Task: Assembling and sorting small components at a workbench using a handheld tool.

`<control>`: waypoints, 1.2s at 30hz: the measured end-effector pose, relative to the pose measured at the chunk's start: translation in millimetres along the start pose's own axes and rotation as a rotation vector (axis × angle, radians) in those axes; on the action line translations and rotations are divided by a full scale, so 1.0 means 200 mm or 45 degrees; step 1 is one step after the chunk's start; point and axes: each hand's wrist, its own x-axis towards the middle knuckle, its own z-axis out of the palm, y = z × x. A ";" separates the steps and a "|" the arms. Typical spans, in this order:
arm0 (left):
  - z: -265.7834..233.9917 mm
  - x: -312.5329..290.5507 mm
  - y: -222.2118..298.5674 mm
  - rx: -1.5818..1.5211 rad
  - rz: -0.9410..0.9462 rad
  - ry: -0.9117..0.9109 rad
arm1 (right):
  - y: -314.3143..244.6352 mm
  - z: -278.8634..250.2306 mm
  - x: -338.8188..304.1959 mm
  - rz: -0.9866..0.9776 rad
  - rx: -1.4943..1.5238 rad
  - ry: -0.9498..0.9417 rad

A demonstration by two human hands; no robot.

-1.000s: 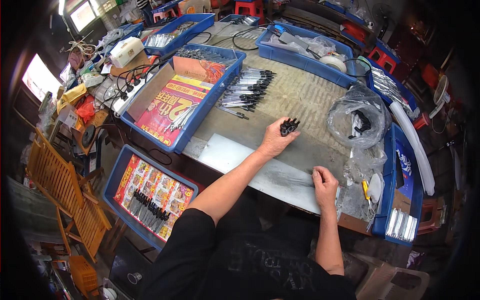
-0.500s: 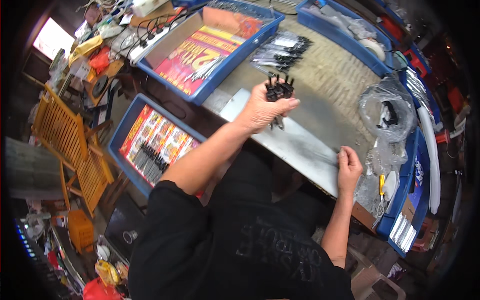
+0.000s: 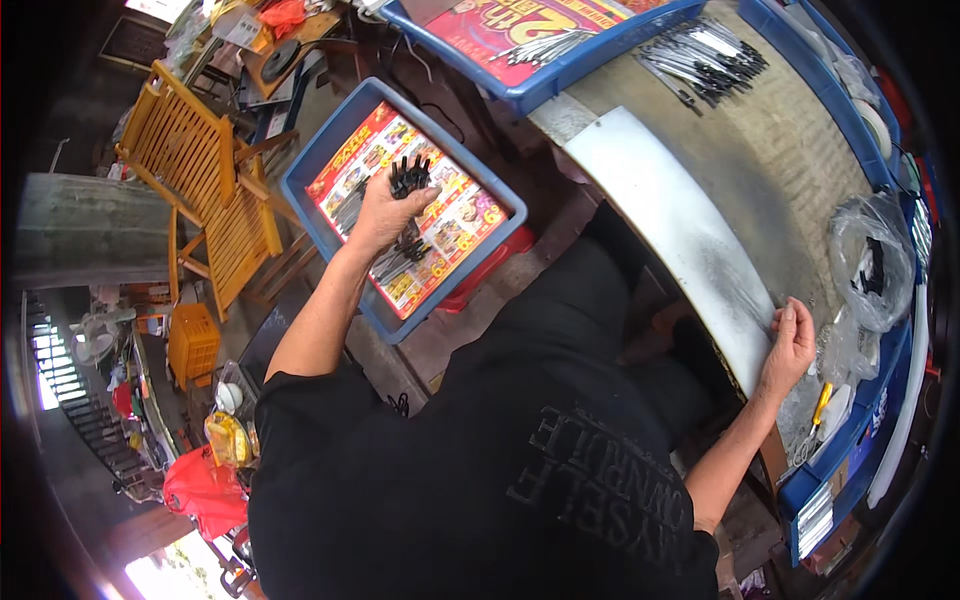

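Over the lower blue tray (image 3: pixel 505 190), my left hand (image 3: pixel 378 215) is closed round a bundle of thin rods with black ends (image 3: pixel 410 178). The black ends stick up above my thumb. More black-ended rods (image 3: pixel 400 265) lie in that tray on a printed red and white sheet (image 3: pixel 465 235). My right hand (image 3: pixel 790 348) is at the edge of a white board (image 3: pixel 680 200) on the table, its fingers curled and pressed together. Whatever is between those fingertips, if anything, is too small to make out.
A pile of silver rods with black ends (image 3: pixel 705 60) lies on the table (image 3: pixel 790 150). At the back stands another blue tray (image 3: pixel 560 88) with loose silver rods. A clear plastic bag (image 3: pixel 870 260) and a yellow-handled tool (image 3: pixel 822 403) are at the right. A wooden chair (image 3: pixel 195 180) stands left.
My left hand has carried the bundle of black-ended rods leftward from above the table to over the lower blue tray. The view has swung left. My right hand stays by the white board.
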 end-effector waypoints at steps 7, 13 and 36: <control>-0.16 -0.22 -0.40 0.517 -0.113 0.010 | 0.02 -0.01 0.00 -0.001 -0.030 -0.008; -0.13 -0.32 -0.52 0.825 -0.139 0.080 | 0.00 -0.01 -0.01 0.014 -0.077 -0.008; -0.09 -0.38 -0.59 1.364 0.089 0.098 | -0.01 -0.01 -0.01 0.012 -0.083 0.004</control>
